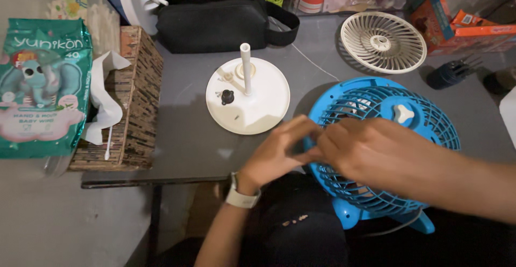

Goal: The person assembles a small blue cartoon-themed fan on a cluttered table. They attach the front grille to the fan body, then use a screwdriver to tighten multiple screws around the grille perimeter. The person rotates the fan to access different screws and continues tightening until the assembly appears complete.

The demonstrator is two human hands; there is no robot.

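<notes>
We have both hands on the blue fan grille, lying on the desk edge; left hand and right hand meet fingertips at its left rim, pinching something too blurred to tell. Best brace the rim, work small. Above left hand, white round base holds a black knob; further left, wicker box holds tissue.

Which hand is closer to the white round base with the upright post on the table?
Left. The left hand is just below the rim of the white round base, at the edge of the blue fan grille. The right hand lies farther right, over the grille.
</notes>
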